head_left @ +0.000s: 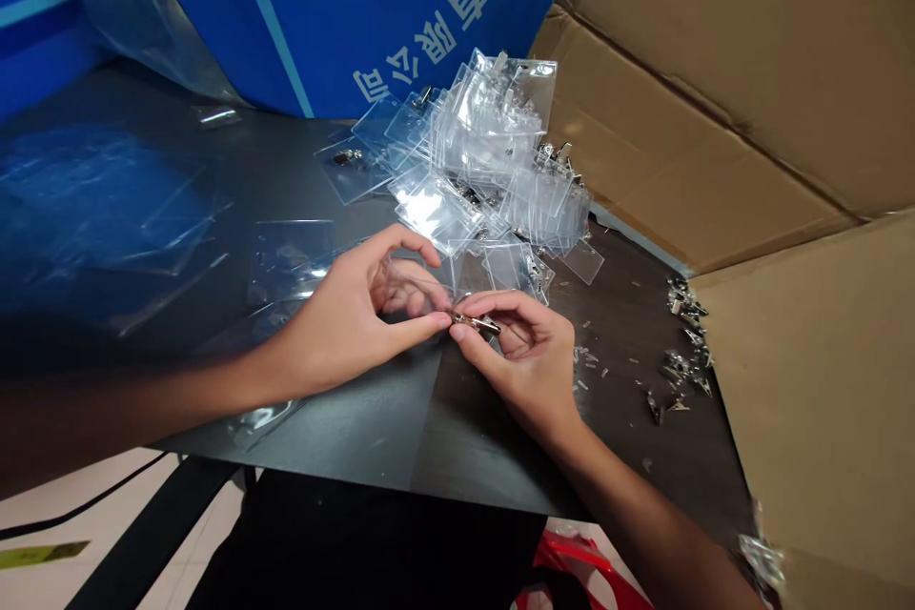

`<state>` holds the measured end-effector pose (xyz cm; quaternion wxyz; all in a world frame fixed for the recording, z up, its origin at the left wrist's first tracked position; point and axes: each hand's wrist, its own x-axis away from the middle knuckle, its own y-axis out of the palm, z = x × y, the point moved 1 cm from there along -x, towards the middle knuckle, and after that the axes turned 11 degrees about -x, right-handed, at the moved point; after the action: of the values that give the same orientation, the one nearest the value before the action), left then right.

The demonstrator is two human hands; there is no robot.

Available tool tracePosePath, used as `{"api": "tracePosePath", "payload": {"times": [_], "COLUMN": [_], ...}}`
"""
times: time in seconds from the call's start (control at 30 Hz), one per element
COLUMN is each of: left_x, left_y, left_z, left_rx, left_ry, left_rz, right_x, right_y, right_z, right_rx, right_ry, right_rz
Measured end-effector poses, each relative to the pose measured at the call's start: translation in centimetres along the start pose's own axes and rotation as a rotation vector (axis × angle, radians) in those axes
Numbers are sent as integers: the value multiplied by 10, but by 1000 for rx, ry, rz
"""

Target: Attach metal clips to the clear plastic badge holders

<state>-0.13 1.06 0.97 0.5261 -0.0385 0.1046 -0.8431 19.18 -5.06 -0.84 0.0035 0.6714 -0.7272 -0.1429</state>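
Note:
My left hand (350, 315) and my right hand (518, 353) meet over a dark tabletop (372, 429). Between their fingertips is a small metal badge clip (476, 324), pinched mostly by my right hand, its end touching my left fingers. A clear vinyl badge holder (411, 291) seems to be held in my left hand, though its thin edges are hard to make out. Just beyond my hands lies a heap of clear badge holders with clips attached (486, 152). Loose metal clips (684, 343) lie to the right of my right hand.
Brown cardboard flaps (715, 86) rise along the right side and back right. A blue printed banner (321, 10) stands behind the table. Clear plastic sheeting (92, 200) lies on the left. Small metal and plastic bits are scattered right of my right hand.

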Motion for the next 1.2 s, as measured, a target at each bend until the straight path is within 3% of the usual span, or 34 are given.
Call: {"api": "tracePosePath", "payload": {"times": [0.3,0.57,0.87,1.0,1.2], "left_x": [3,4,3,3,-3], "left_y": [0,1,5,6,-1], "left_z": [-2,2,-5,-7,-18], "left_rx": [24,63,174,175,40], "left_ry": [28,-27,-39,-74,-44], "left_rz": [-2,-71,-111,-139,4], "right_x": [1,2,-11,-15,-45], "right_y": [-1,-3,-8,-15,-41], "right_z": [-4,-10,1,-2,-35], "right_rx": [91,123,-204,-158,75], "right_ry": [-16,-50,168,145,46], "right_rz": [-13,-79,103,153,212]}}
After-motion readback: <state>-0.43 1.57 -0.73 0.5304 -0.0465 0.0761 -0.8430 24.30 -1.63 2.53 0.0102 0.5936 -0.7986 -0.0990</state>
